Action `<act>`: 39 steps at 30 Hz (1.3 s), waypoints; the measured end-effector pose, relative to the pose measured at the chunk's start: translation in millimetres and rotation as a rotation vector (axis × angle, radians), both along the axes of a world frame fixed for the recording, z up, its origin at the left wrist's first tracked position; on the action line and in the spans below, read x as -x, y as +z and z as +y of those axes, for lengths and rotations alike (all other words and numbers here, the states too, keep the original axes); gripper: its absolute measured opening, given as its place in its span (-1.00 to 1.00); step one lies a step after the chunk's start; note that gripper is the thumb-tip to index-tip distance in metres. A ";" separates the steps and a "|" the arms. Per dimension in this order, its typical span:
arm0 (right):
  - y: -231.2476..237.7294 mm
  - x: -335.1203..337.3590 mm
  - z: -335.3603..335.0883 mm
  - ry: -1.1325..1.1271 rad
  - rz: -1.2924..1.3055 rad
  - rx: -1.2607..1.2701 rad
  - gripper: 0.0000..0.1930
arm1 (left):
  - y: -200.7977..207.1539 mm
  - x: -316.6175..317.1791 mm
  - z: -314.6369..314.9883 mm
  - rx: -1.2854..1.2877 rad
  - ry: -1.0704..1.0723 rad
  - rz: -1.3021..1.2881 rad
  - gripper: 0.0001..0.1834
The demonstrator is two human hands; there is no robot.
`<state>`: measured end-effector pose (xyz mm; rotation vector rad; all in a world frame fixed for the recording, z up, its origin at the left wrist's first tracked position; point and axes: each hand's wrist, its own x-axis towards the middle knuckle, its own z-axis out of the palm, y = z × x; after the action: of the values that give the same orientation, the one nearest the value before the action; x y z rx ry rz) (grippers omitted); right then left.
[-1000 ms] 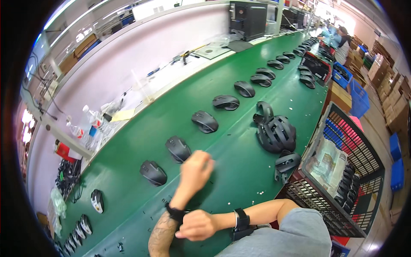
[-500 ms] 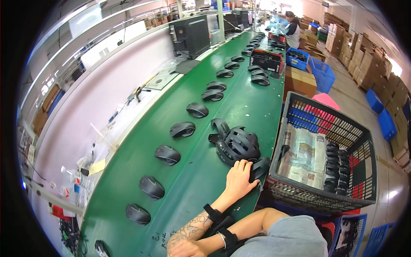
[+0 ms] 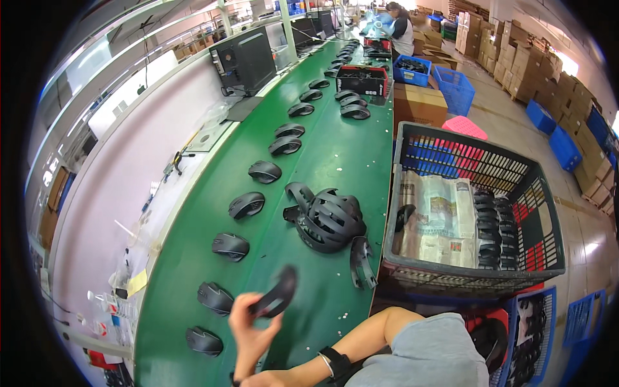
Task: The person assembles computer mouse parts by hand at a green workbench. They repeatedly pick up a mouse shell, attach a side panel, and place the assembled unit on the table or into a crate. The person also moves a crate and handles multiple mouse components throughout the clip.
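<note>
Pinching a curved black part point(image 3: 278, 295) at one end, the left hand point(image 3: 251, 340) likely leaves the rest clear above the green bench point(image 3: 316, 297); I cannot tell whether the right hand point(image 3: 265, 380) grips. Mice point(image 3: 231, 246) lie spaced, perhaps for grasping.

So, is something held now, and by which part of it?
The left hand holds a black mouse shell, blurred, by its near end, between thumb and fingers. Whether the right hand holds anything cannot be told.

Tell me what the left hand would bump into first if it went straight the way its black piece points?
Probably the heap of curved black parts, ahead and right of the left hand. The hand's height is hard to judge, so it might pass over.
</note>
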<state>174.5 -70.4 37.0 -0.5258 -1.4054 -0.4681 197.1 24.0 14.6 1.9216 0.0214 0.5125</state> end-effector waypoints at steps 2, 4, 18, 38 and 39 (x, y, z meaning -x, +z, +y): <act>-9.3 -0.5 4.9 -0.117 -0.038 0.212 -0.74 | 10.7 51.0 22.1 -0.029 0.132 0.032 -0.64; -13.0 -4.3 12.4 -0.112 -0.047 0.430 -0.51 | -11.6 111.4 50.2 -0.246 0.254 -0.088 -0.66; -52.0 24.4 23.5 0.265 -0.129 0.985 -0.15 | -21.9 253.4 -17.2 0.816 0.571 -0.034 -0.74; -49.9 10.9 32.8 -0.051 -0.011 0.903 -0.45 | -60.7 316.0 235.4 -0.591 1.910 0.618 -0.19; -47.1 10.8 34.6 -0.067 -0.057 0.888 -0.50 | -72.1 329.5 251.4 -0.637 2.047 0.744 -0.12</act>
<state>163.8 -35.8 -10.1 -1.2791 -1.6195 0.1251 -132.4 275.3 -57.5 1.8796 2.7019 1.0432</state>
